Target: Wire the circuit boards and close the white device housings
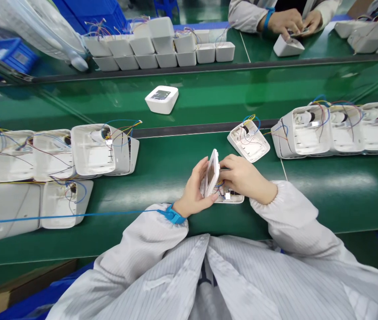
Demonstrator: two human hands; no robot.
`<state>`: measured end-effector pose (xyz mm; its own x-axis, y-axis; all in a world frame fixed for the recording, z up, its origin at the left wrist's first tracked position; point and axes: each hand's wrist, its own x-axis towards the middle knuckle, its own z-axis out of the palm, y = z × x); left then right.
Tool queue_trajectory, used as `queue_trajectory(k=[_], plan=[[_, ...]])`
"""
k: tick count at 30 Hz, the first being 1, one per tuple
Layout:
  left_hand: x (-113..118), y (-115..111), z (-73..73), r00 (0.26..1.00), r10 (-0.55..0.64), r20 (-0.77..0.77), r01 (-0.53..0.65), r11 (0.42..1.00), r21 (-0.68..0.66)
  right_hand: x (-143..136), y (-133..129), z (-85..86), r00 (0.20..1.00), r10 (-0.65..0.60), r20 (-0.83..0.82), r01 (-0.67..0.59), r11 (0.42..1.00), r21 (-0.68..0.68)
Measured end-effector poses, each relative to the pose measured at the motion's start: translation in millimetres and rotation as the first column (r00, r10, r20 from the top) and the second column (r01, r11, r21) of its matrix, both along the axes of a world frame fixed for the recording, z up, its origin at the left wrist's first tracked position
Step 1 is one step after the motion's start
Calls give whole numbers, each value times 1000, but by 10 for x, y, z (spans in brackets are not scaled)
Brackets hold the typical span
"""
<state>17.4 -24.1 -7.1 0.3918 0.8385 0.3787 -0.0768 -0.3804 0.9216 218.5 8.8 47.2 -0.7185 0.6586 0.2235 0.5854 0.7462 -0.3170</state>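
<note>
My left hand [195, 186] grips a white plastic cover [213, 173], tilted nearly upright, by its left side. Below and right of the cover, an open white housing [231, 198] with coloured wires inside lies on the green bench. My right hand [242, 175] is over that housing, its fingertips bent together behind the cover near the wires. What those fingertips hold, if anything, is hidden. Just beyond my right hand sits another open white housing [249, 141] with blue and yellow wires. A blue wrist strap [172, 215] with a cord is on my left wrist.
Open wired housings stand in rows at the left [94, 151] and right [312, 131]. A closed white device [162, 100] with a dark screen lies on the green strip ahead. Across the bench, a co-worker's hands [291, 22] work above a white housing [288, 46], beside stacked housings [162, 42].
</note>
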Motion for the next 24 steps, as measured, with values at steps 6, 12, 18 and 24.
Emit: queue_trajectory(k=[6, 12, 18, 24], plan=[[-12, 15, 14, 990, 43, -138, -26, 992, 120, -21, -43, -12, 982, -139, 124, 144, 989, -35], [-72, 87, 184, 931, 60, -361, 79, 931, 357, -48, -68, -28, 971, -218, 99, 231, 961, -152], [-110, 144, 259, 780, -8, -626, 292, 890, 351, 297, 157, 53, 956, -198, -216, 54, 844, -534], [-114, 158, 267, 684, -33, -729, 324, 909, 263, 223, 187, 57, 705, -565, -429, 143, 706, -694]])
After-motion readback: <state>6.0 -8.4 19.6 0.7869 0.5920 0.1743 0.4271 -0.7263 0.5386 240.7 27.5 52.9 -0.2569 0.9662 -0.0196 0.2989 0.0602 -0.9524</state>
